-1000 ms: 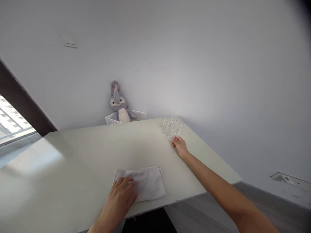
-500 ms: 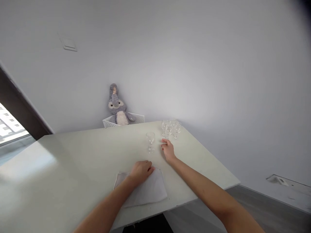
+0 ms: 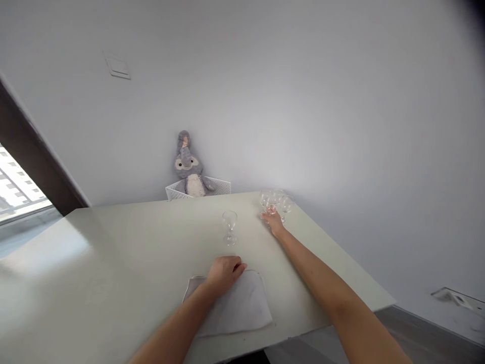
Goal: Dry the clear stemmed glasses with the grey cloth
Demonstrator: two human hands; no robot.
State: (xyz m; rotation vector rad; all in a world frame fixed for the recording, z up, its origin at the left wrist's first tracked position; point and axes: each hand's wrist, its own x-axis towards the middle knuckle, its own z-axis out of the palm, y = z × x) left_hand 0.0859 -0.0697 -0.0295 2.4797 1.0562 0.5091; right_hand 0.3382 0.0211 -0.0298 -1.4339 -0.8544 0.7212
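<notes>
My left hand (image 3: 224, 273) rests over a folded white cloth (image 3: 246, 306) near the table's front edge. Its fingers are curled in loosely, and nothing shows in them. One clear stemmed glass (image 3: 229, 227) stands upright by itself beyond that hand. Further back on the right, my right hand (image 3: 273, 221) is among a group of clear stemmed glasses (image 3: 287, 203). Its fingers are closed around the lower part of a front glass, which partly overlaps the fingertips; the exact grip is hard to see.
The pale table (image 3: 151, 242) reaches back towards a grey wall. Behind its far edge, a grey plush toy (image 3: 187, 164) sits in a white perforated basket (image 3: 223, 187). A window (image 3: 18, 184) lies at the far left.
My right hand has moved forward and right from beside the lone glass to the group, and its fingers have closed at a glass. My left hand stays on the cloth.
</notes>
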